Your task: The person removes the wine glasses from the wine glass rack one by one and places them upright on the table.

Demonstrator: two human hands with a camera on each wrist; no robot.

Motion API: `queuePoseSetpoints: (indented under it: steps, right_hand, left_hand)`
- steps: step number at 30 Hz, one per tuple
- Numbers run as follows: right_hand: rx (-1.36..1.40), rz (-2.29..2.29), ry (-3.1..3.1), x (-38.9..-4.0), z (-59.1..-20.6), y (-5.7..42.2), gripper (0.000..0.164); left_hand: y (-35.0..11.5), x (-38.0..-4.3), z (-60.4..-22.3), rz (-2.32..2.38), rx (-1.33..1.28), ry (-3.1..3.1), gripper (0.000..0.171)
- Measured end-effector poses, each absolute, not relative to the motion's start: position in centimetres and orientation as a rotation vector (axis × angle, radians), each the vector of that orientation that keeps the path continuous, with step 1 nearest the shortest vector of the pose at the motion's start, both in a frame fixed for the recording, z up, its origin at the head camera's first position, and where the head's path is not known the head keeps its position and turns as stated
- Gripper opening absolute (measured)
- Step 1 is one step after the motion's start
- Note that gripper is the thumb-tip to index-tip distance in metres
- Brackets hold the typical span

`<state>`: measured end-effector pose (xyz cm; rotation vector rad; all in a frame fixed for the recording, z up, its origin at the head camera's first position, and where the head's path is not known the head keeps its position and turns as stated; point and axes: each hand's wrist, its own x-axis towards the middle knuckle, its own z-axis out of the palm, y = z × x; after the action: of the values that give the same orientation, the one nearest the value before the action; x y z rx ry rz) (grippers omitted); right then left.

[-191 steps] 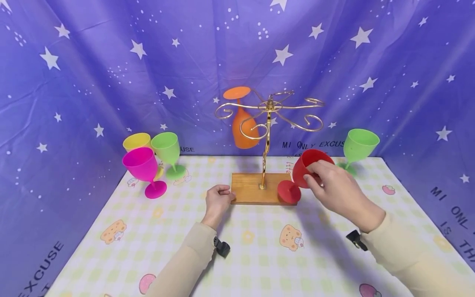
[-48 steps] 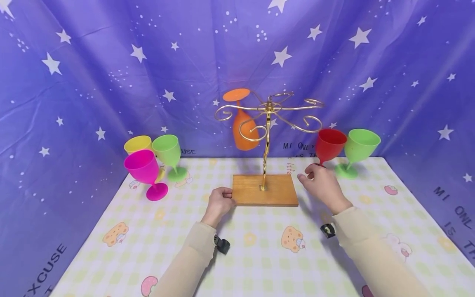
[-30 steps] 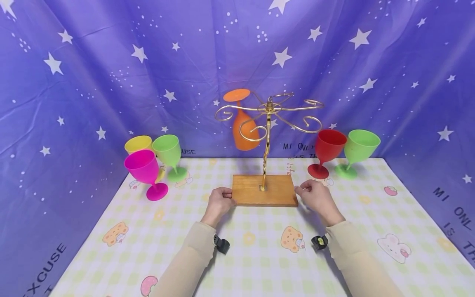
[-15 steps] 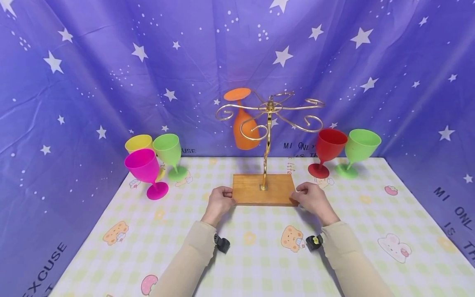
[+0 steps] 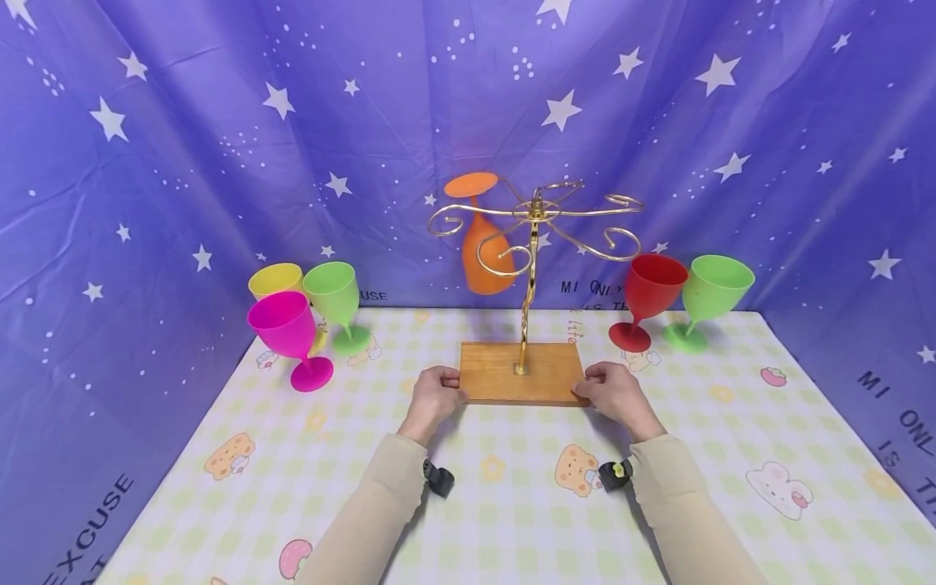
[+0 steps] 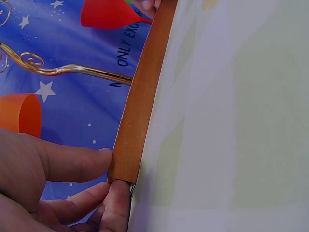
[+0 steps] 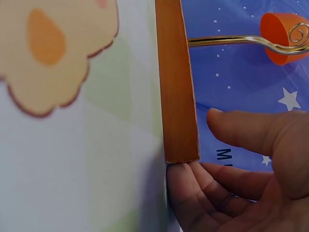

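A gold wire glass rack stands upright on its wooden base, its curled arms spreading from a twisted post. My left hand holds the base's left end, thumb at the top edge and fingers against the end face. At the opposite end, my right hand touches the end face with its fingers. Its thumb hovers just above the top, a gap showing in the right wrist view. An orange goblet hangs upside down from the rack's left side. A red goblet stands upright behind my right hand.
A green goblet stands beside the red one. At the left, a magenta goblet, a yellow goblet and another green goblet stand close together. The checked tablecloth meets a purple star curtain behind.
The red goblet, earlier tilted in my right hand over the base, now stands near the right green goblet. My right hand let it go and came to the base's right end.
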<state>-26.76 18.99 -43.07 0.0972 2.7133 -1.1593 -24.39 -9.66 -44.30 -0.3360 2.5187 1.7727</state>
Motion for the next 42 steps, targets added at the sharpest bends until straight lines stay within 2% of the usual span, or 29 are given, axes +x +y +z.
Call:
queuePoseSetpoints:
  steps: [16, 21, 27, 34, 42]
  right_hand:
    - [0.044, -1.1, 2.762, -26.6, -43.4, 18.9, 0.044]
    - [0.034, -1.085, 2.769, -26.5, -43.4, 18.8, 0.043]
    - [0.043, -1.081, 2.759, -26.7, -43.3, 18.8, 0.045]
    - [0.058, -1.077, 2.764, -26.8, -42.9, 19.0, 0.045]
    - [0.063, -1.087, 2.755, -26.7, -43.4, 18.8, 0.045]
  left_hand:
    - [-10.1, -24.7, -44.5, 1.824, -0.302, 2.449, 0.032]
    - [-11.3, -25.3, -43.5, 1.886, -0.262, 2.384, 0.034]
    - [-13.2, -27.5, -39.2, 1.917, -0.202, 2.363, 0.035]
    - [-14.3, -30.5, -31.8, 2.084, -0.183, 2.211, 0.03]
    - [-14.1, -33.5, -25.5, 2.48, -0.257, 1.846, 0.037]
